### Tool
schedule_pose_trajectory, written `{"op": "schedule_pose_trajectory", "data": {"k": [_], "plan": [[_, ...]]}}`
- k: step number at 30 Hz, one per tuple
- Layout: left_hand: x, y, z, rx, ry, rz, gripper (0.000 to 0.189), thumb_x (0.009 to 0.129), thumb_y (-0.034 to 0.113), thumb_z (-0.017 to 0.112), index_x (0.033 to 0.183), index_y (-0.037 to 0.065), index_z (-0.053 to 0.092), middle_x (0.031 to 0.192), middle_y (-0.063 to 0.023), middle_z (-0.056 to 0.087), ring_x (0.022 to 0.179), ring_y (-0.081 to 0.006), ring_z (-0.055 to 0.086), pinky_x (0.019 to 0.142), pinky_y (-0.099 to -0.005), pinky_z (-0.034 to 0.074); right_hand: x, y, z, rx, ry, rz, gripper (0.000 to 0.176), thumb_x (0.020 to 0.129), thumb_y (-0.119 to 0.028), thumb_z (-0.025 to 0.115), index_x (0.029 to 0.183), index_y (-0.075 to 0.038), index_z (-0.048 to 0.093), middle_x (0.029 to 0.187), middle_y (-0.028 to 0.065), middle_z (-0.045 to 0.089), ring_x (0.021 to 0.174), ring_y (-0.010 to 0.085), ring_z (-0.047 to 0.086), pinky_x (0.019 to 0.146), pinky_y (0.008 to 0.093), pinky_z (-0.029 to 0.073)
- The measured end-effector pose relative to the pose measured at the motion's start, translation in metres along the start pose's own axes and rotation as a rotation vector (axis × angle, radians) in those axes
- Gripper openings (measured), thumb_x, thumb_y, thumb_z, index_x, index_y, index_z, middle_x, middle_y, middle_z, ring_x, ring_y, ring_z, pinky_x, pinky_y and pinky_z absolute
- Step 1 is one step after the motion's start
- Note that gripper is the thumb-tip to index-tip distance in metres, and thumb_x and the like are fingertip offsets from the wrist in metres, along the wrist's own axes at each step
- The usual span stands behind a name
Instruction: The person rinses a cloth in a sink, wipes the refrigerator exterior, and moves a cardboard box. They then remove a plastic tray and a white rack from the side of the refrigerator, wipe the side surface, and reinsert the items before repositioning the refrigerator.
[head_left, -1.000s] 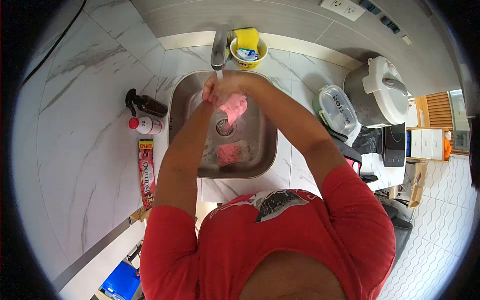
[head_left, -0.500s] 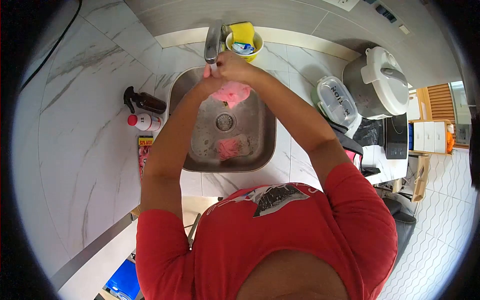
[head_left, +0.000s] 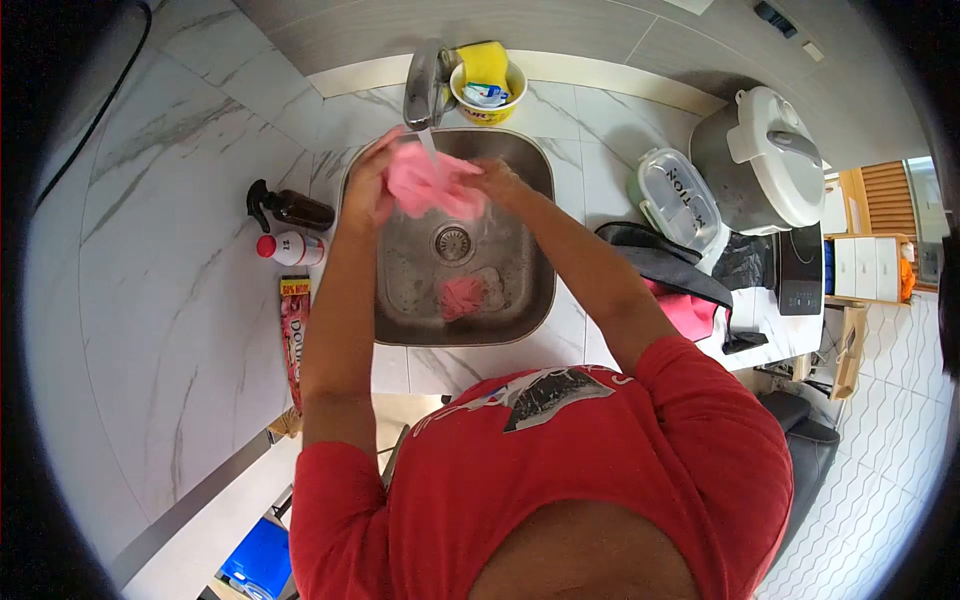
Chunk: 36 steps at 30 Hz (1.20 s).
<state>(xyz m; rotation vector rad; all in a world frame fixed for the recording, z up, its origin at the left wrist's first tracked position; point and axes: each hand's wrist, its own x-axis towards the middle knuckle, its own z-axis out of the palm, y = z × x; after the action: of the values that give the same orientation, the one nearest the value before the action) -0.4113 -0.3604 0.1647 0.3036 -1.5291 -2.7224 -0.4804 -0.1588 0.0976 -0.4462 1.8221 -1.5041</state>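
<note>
Your left hand (head_left: pixel 371 190) and right hand (head_left: pixel 492 182), fingers partly closed, gripped the pink cloth (head_left: pixel 430 182) under running water (head_left: pixel 428 146).

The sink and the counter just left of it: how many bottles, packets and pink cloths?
Bottles: 2 (brown spray bottle, red-capped bottle)
Packets: 1 (long packet)
Pink cloths: 2 (upper cloth held by left hand and right hand, lower cloth in the sink)
Total: 5
</note>
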Motion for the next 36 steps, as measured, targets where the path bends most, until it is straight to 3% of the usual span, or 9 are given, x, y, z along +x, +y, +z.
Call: {"op": "schedule_pose_trajectory", "data": {"k": [2,5,8,11,16,18,21,27,36], "plan": [[-0.009,-0.017,-0.003,-0.400,0.223,-0.122,0.039,0.085,0.022,0.054,0.120,0.005,0.050,0.105,-0.0107,0.059,0.099,-0.0241,0.057,0.090,-0.0382,0.043,0.008,0.006,0.005,0.358,-0.014,-0.114,0.037,0.075,-0.032,0.069,0.101,-0.005,0.063,0.093,0.0083,0.064,0.092,0.0163,0.058,0.081,0.0320,0.045],[0.008,-0.094,-0.035,-0.384,0.135,-0.291,0.037,0.086,0.029,0.053,0.114,0.006,0.053,0.101,-0.0100,0.060,0.094,-0.0242,0.057,0.083,-0.0376,0.046,0.007,-0.011,0.031,-1.100,0.259,-0.933,0.040,0.072,-0.032,0.072,0.100,-0.005,0.063,0.092,0.0116,0.064,0.091,0.0197,0.058,0.080,0.0343,0.044],[0.020,-0.129,-0.017,-0.393,0.240,-0.276,0.030,0.087,0.030,0.051,0.106,0.007,0.055,0.093,-0.0071,0.059,0.084,-0.0207,0.056,0.075,-0.0356,0.046,0.005,-0.019,0.087,0.337,0.409,-0.118,0.054,0.071,-0.048,0.068,0.095,0.000,0.060,0.102,0.0115,0.060,0.083,0.0197,0.057,0.074,0.0376,0.047],[0.011,-0.116,0.018,-0.293,0.421,-0.267,0.025,0.089,0.030,0.049,0.098,0.009,0.057,0.085,-0.0041,0.058,0.074,-0.0172,0.055,0.067,-0.0336,0.046,0.022,-0.019,0.076,-0.314,0.539,0.118,0.061,0.073,-0.059,0.059,0.096,-0.002,0.061,0.100,0.0158,0.060,0.082,0.0263,0.059,0.073,0.0405,0.047],[-0.017,-0.053,0.047,-0.187,0.372,-0.396,0.024,0.088,0.030,0.050,0.095,0.008,0.058,0.083,-0.0018,0.058,0.073,-0.0154,0.056,0.067,-0.0313,0.047,0.049,0.003,0.026,-0.337,0.265,-0.033,0.041,0.080,-0.041,0.059,0.096,-0.004,0.065,0.084,0.0204,0.062,0.080,0.0271,0.061,0.070,0.0337,0.048],[-0.003,-0.067,0.005,-0.228,0.035,-0.502,0.028,0.083,0.024,0.058,0.105,0.008,0.057,0.089,-0.0018,0.060,0.081,-0.0160,0.058,0.075,-0.0306,0.047,0.078,0.029,0.008,-0.960,-0.005,-0.692,0.037,0.078,-0.035,0.062,0.100,-0.005,0.065,0.082,0.0186,0.062,0.076,0.0241,0.061,0.069,0.0304,0.048],[-0.012,-0.041,-0.005,0.248,-0.192,-0.470,0.033,0.078,0.020,0.065,0.108,0.009,0.058,0.093,-0.0015,0.062,0.085,-0.0143,0.057,0.077,-0.0305,0.046,0.022,-0.045,0.008,-0.110,-0.272,-0.166,0.030,0.074,-0.026,0.066,0.095,-0.005,0.064,0.080,0.0147,0.063,0.074,0.0184,0.060,0.067,0.0286,0.048],[0.011,-0.044,-0.005,1.154,-0.140,-0.048,0.027,0.074,0.019,0.069,0.096,0.004,0.065,0.081,-0.0044,0.064,0.074,-0.0119,0.056,0.070,-0.0305,0.045,0.000,-0.085,0.009,-0.589,-0.072,-0.352,0.023,0.077,-0.023,0.065,0.086,-0.002,0.063,0.079,0.0079,0.063,0.075,0.0181,0.061,0.065,0.0348,0.047],[-0.010,0.005,0.040,0.568,0.104,0.054,0.025,0.076,0.019,0.067,0.092,0.000,0.064,0.081,-0.0085,0.065,0.073,-0.0154,0.061,0.066,-0.0298,0.048,-0.002,-0.027,0.007,0.135,-0.024,-0.030,0.031,0.078,-0.028,0.068,0.098,-0.004,0.062,0.092,0.0043,0.061,0.079,0.0117,0.055,0.070,0.0279,0.043]]}}
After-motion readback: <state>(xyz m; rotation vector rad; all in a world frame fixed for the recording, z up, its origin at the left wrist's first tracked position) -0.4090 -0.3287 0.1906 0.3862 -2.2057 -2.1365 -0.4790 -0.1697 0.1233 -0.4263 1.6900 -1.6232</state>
